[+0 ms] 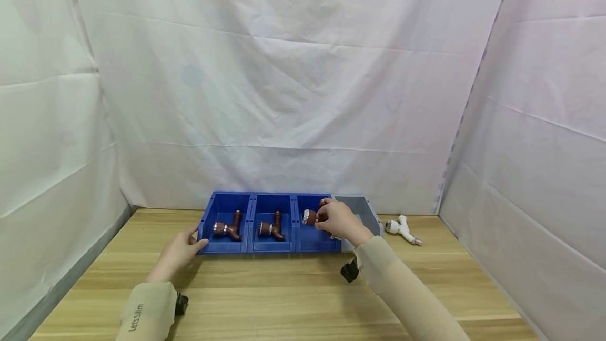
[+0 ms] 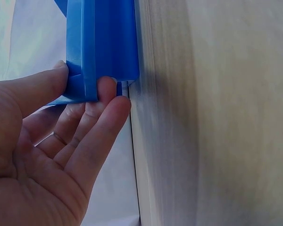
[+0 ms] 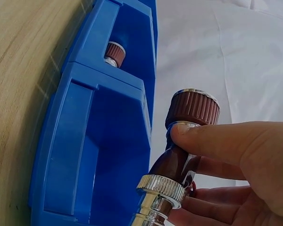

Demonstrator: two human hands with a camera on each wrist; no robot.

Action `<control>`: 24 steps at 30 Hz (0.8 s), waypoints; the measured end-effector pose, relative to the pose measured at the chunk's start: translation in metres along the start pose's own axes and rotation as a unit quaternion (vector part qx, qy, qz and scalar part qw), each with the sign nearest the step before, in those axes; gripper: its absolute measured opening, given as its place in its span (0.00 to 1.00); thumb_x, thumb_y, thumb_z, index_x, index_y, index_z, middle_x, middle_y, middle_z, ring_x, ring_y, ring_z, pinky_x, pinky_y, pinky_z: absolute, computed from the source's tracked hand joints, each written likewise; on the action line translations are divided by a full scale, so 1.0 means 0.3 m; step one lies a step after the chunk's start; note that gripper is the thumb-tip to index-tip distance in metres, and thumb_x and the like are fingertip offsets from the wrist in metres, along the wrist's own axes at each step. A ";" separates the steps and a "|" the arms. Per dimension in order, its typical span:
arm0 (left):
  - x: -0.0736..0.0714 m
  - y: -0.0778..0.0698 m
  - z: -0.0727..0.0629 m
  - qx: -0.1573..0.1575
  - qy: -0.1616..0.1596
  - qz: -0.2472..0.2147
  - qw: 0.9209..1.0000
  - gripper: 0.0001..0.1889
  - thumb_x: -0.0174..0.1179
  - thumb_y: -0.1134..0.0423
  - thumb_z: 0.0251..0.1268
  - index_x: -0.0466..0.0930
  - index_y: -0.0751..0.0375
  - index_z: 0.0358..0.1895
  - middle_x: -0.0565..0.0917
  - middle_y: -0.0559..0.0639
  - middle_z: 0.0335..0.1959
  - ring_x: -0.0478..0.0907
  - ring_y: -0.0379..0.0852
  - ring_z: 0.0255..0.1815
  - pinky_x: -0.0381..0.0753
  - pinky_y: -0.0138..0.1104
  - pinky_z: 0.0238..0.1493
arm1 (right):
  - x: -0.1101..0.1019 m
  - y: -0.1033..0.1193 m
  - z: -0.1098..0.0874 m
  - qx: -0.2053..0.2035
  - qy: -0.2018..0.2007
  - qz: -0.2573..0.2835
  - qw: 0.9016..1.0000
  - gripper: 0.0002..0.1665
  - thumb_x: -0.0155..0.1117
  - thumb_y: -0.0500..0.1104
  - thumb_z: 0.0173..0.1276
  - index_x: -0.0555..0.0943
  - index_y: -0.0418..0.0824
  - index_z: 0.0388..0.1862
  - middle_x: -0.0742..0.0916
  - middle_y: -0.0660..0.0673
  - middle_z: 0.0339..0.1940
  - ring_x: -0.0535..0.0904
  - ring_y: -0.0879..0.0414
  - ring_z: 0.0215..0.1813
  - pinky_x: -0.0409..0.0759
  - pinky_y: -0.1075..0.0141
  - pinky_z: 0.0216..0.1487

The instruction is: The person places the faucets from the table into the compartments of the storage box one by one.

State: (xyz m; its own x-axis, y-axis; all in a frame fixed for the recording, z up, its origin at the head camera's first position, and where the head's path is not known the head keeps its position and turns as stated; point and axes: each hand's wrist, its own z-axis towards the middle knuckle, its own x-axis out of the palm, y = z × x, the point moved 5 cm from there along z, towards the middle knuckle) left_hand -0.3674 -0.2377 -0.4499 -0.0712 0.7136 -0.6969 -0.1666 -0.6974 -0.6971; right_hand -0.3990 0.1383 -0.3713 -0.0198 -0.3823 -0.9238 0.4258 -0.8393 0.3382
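Note:
My right hand point(image 1: 344, 221) holds a brown faucet point(image 3: 192, 107) above the third blue bin point(image 1: 317, 247). In the right wrist view, the thumb lies just below its ribbed knob, and its chrome threaded end points down; the fingers hide part of its body. At the far left, my left hand point(image 1: 176, 252) grips the rim of the first blue bin point(image 2: 81, 42), thumb on one side and fingers on the other. One brown faucet point(image 1: 233, 230) lies in that bin, and another brown faucet point(image 1: 274, 229) lies in the middle blue bin point(image 1: 271, 247).
A grey bin point(image 1: 374, 216) adjoins the blue bins on the right. Beyond it a white faucet point(image 1: 402, 229) lies on the wooden table point(image 1: 265, 299). White cloth point(image 1: 293, 93) hangs behind and at both sides.

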 end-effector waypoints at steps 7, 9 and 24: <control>-0.002 -0.011 0.000 0.017 -0.014 0.014 1.000 0.31 0.60 0.66 0.67 0.60 0.81 0.67 0.77 0.51 0.22 0.72 0.44 0.18 0.72 0.38 0.22 | 0.003 -0.002 0.000 0.002 -0.002 -0.008 1.000 0.10 0.71 0.41 0.62 0.82 0.50 0.22 0.85 0.54 0.30 0.78 0.50 0.54 0.78 0.57 0.47; -0.001 -0.009 0.000 0.016 -0.014 0.014 1.000 0.31 0.60 0.66 0.67 0.60 0.81 0.67 0.77 0.51 0.22 0.72 0.45 0.18 0.72 0.38 0.22 | 0.004 -0.004 0.001 0.002 -0.002 -0.006 1.000 0.10 0.71 0.41 0.62 0.82 0.49 0.22 0.84 0.55 0.28 0.80 0.50 0.50 0.78 0.57 0.45; 0.002 -0.001 0.003 0.012 -0.008 0.017 1.000 0.32 0.59 0.65 0.67 0.59 0.81 0.68 0.76 0.51 0.23 0.71 0.45 0.18 0.71 0.39 0.25 | 0.015 -0.022 0.013 0.002 0.002 0.001 1.000 0.11 0.71 0.41 0.62 0.82 0.49 0.21 0.86 0.52 0.32 0.78 0.47 0.56 0.78 0.55 0.49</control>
State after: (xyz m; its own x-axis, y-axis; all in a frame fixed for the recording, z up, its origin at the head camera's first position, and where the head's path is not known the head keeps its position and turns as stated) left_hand -0.3681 -0.2369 -0.4500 -0.0932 0.6913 -0.7165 -0.1879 -0.7189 -0.6692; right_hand -0.4054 0.1406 -0.3771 -0.0149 -0.3826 -0.9238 0.4215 -0.8402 0.3412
